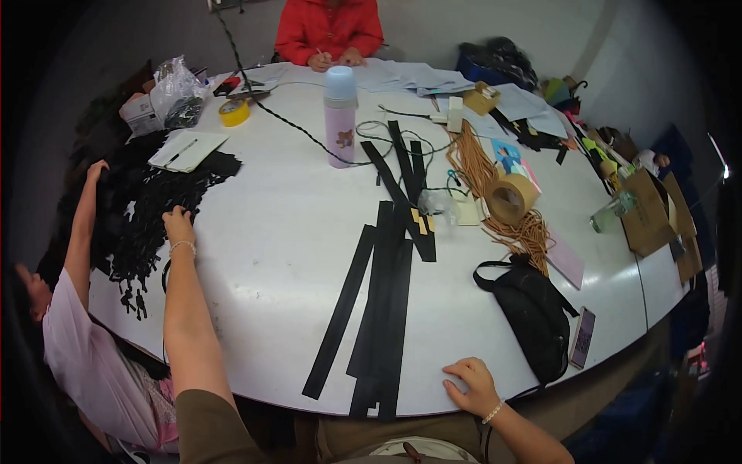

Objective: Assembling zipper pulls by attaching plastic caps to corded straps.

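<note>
My left hand (179, 226) reaches into the near right side of a large pile of small black strap-like pieces (147, 224). Its fingers are drawn together among the pieces, and whatever they grip is lost against the black. My right hand (473, 385) rests at the table's near edge, fingers loosely bent and apart, holding nothing. Between my arms lie long flat black strips (386, 309), partly overlapping, with tan tape pieces (423, 223) near their far ends. A black waist bag (529, 313) lies just beyond my right hand.
A pink bottle (340, 127) stands mid-table beside a twisted cord. Tan cords (471, 158), a brown tape roll (512, 199), a phone (583, 338) and a cardboard box (648, 213) are on the right. At left, another person's arm (81, 224) reaches to the pile; a person in red (328, 31) sits opposite.
</note>
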`<action>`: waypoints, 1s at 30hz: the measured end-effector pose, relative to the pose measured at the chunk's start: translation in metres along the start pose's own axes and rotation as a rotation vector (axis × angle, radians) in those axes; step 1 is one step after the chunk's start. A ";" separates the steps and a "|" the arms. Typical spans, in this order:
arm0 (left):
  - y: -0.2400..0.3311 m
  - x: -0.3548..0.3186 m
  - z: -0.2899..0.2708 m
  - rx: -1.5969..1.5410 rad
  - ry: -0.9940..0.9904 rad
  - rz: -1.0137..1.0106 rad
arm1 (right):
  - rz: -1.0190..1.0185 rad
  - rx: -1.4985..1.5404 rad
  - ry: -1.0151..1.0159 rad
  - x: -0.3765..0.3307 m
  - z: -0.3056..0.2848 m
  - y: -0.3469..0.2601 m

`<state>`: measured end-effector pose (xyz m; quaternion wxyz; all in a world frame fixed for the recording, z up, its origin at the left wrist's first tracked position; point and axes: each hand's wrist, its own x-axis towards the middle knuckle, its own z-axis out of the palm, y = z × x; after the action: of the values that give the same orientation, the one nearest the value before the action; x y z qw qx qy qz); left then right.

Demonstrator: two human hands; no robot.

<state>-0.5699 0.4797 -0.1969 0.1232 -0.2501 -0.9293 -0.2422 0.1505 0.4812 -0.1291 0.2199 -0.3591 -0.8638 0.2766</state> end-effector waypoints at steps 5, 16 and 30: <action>-0.023 0.010 0.008 -0.178 0.235 0.090 | -0.036 -0.012 0.001 -0.002 -0.003 0.000; 0.039 -0.053 -0.077 -1.124 0.021 -0.103 | 0.187 0.153 -0.016 0.023 -0.004 -0.009; 0.193 -0.343 -0.096 -0.919 -0.457 0.060 | -0.388 -0.210 -0.295 0.046 0.025 -0.010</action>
<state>-0.1683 0.4377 -0.1599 -0.1988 -0.3514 -0.7226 -0.5611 0.1012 0.5019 -0.1332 0.1022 -0.1634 -0.9632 0.1873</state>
